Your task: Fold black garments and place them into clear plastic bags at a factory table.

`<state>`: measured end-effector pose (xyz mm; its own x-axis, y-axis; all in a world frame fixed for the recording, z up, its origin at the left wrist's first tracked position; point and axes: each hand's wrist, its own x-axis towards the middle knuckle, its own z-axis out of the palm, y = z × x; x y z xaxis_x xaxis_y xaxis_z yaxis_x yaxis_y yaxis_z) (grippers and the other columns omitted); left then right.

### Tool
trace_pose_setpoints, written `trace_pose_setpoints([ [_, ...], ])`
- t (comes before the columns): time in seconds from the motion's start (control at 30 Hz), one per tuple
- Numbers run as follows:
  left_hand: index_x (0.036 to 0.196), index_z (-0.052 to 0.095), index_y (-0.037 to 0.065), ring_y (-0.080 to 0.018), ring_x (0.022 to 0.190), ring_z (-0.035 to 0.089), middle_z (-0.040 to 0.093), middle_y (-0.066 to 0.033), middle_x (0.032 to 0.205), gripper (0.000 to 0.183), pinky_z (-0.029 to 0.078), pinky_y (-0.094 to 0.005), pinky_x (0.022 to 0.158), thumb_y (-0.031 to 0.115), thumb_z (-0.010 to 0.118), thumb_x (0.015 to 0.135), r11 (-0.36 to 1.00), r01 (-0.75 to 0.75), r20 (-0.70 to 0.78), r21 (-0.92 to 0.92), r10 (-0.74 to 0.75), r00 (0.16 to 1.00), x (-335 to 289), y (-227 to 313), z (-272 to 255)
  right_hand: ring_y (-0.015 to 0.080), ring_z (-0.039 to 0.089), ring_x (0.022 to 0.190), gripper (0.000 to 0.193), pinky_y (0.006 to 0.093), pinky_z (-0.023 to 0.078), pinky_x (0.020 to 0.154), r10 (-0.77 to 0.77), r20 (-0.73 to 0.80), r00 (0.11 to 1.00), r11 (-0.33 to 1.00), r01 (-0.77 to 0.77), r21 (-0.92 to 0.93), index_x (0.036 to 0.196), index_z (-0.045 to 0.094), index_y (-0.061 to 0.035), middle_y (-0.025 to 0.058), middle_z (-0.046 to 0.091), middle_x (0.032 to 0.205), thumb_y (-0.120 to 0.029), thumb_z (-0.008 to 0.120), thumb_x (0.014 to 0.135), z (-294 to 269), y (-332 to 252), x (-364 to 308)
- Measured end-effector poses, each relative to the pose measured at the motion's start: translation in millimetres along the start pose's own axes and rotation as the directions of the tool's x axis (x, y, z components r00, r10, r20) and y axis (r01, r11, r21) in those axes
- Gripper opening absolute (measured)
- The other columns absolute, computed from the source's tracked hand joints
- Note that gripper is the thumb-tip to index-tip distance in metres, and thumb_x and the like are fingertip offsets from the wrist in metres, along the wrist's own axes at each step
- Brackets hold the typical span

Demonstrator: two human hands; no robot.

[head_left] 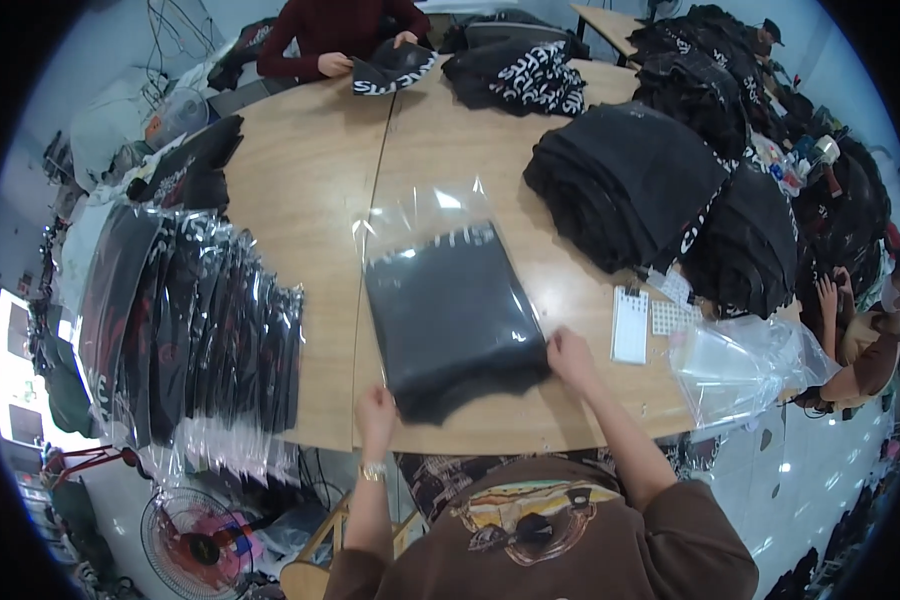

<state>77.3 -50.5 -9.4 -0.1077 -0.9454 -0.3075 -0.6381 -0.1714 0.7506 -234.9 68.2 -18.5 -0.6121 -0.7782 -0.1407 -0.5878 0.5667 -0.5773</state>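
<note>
The left hand (pixel 375 410) and right hand (pixel 568 356) pinch the near side edges of a clear plastic bag (pixel 415 214), their fingertips partly hidden. Inside, mid-table, lies a folded black garment (pixel 455 310), its far white print blurred by glare. The far co-worker's (pixel 335 35) head is cut off.

Table (pixel 310 160): light wood top, dark seam (pixel 377 165) running far edge to near edge, left of centre. Near edge, just right of seam: black garment (pixel 455 300) flat, mostly inside a clear bag (pixel 425 213). Left edge: row of bagged garments (pixel 205 330), packed side by side; dark cloth (pixel 195 165) beyond them. Far edge, right of seam: crumpled printed cloth (pixel 515 78). Right side: folded black stack (pixel 625 180), second black pile (pixel 745 245) against it. Nearer: white card (pixel 629 325), dotted sheet (pixel 674 318), loose clear plastic (pixel 735 365) at near-right edge.
</note>
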Motion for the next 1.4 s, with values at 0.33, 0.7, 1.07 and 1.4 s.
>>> trace_pose_setpoints([
  [0.33, 0.073, 0.057, -0.002, -0.0245, 0.054, 0.062, 0.060, -0.0161, 0.061, 0.029, 0.047, -0.0359, 0.052, 0.019, 0.045, 0.088, 0.979, -0.192, -0.155, 0.069, 0.201, 0.967, 25.5, -0.7, 21.0, 0.0417, 0.059, 0.077, 0.020, 0.0472, 0.048, 0.068, -0.007, -0.079, 0.997, 0.997, 0.014, 0.077, 0.083, 0.056, 0.0014, 0.0261, 0.060, 0.077, -0.018, 0.049, 0.083, 7.0, -5.7, 23.1],
  [0.7, 0.079, 0.055, 0.002, -0.0095, 0.044, 0.052, 0.055, -0.0027, 0.058, 0.017, 0.038, -0.0232, 0.038, 0.015, 0.051, 0.089, 0.994, -0.102, -0.156, -0.028, 0.097, 0.983, 31.9, -47.8, 37.1, 0.0393, 0.060, 0.077, 0.016, 0.0464, 0.047, 0.069, -0.004, -0.122, 0.993, 0.992, 0.019, 0.125, 0.085, 0.056, -0.0014, 0.0227, 0.061, 0.077, -0.014, 0.047, 0.082, 6.4, -8.1, 22.4],
  [1.07, 0.085, 0.059, 0.002, -0.0080, 0.049, 0.055, 0.061, -0.0032, 0.064, 0.020, 0.041, -0.0213, 0.041, 0.021, 0.056, 0.086, 0.979, 0.113, 0.214, -0.171, -0.075, 0.974, -18.9, -11.0, -9.7, 0.0325, 0.055, 0.076, 0.013, 0.0420, 0.045, 0.065, -0.633, -0.126, 0.764, 0.763, 0.643, 0.065, 0.088, 0.056, -0.0070, 0.0123, 0.054, 0.085, -0.009, 0.057, 0.076, 13.2, -73.7, -38.3],
  [1.4, 0.075, 0.061, 0.004, -0.0051, 0.040, 0.044, 0.051, 0.0013, 0.053, 0.023, 0.031, -0.0205, 0.037, 0.020, 0.051, 0.087, 0.933, 0.147, 0.228, -0.330, -0.073, 0.971, -24.7, -13.5, -6.7, 0.0320, 0.058, 0.072, 0.009, 0.0411, 0.046, 0.061, -0.760, 0.163, 0.629, 0.644, 0.695, 0.318, 0.083, 0.058, -0.0078, 0.0110, 0.056, 0.080, -0.015, 0.059, 0.078, 99.3, -141.7, -55.2],
])
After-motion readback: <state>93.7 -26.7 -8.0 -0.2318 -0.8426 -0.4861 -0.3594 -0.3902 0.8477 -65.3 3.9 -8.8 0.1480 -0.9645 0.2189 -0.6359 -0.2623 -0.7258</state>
